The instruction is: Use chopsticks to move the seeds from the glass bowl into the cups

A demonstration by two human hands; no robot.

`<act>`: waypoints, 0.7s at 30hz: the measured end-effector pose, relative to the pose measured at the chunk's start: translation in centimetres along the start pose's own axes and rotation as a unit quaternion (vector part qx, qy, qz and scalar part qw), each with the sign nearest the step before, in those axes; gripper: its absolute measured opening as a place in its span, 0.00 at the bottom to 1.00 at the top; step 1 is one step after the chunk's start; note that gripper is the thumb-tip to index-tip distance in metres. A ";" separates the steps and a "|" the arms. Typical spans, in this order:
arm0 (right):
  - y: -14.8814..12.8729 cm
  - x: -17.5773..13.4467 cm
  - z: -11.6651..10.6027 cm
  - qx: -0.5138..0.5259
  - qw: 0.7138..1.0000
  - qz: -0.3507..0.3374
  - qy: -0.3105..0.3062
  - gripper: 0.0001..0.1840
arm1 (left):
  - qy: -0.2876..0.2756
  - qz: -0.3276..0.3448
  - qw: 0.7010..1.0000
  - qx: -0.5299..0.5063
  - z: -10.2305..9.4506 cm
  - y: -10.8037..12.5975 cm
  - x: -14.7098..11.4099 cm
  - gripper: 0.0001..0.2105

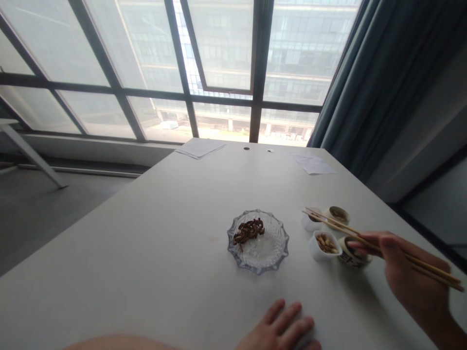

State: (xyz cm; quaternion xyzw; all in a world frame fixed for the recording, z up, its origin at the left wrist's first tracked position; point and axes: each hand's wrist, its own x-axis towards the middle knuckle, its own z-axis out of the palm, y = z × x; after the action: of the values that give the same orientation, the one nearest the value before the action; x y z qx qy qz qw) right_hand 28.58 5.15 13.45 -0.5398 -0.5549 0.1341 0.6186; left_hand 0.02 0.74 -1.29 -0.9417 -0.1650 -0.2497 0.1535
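Your right hand [412, 274] pinches a pair of chopsticks [343, 226] between thumb and fingers, the long ends sticking out behind it towards the right edge of the view. Their tips lie close together, over the rear white tub [311, 224]; you cannot tell from here whether they touch it, and nothing shows clearly between them. Your left hand [279, 330] is palm down on the white table [153, 253], fingers spread, holding nothing, just on your side of the plate [259, 253].

The plate is clear glass with a scalloped rim, and a heap of dark brown pieces [250, 231] lies on its far left part. To its right, four small vessels cluster: the rear white tub, a round pot [327, 214] beside it, a front white tub [316, 250] of tan pieces, and a dark-marked pot [354, 261] under your right fingers. Papers [200, 148] lie at the far left corner, a sheet [315, 163] at the far right, before the window [222, 43].
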 end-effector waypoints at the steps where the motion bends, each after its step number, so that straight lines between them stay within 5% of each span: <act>1: -0.2 -0.6 0.8 0.024 0.999 0.003 -0.036 0.11 | 0.008 -0.004 1.000 0.001 0.0 0.0 0.1 0.14; 5: -0.8 -3.5 5.0 0.112 0.969 0.008 -0.218 0.13 | 0.011 -0.010 1.000 0.004 0.5 0.3 0.0 0.14; 8: -1.0 -4.9 7.9 0.143 0.950 0.014 -0.278 0.16 | 0.027 -0.013 0.999 0.011 0.9 0.5 -0.1 0.15; 13: -1.2 -5.1 10.4 0.178 0.935 0.058 -0.302 0.20 | 0.059 -0.025 0.998 0.023 0.3 0.3 0.4 0.14; 21: -1.2 -5.5 10.0 0.182 0.948 0.082 -0.247 0.20 | 0.037 -0.016 0.999 0.011 -0.5 -0.1 0.6 0.14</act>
State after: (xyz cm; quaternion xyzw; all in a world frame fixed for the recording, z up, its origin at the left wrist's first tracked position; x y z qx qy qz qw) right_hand 17.79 5.67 9.41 -0.4113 -0.6104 0.4120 0.5371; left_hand 0.25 0.74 -0.55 -0.9273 -0.1769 -0.2852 0.1660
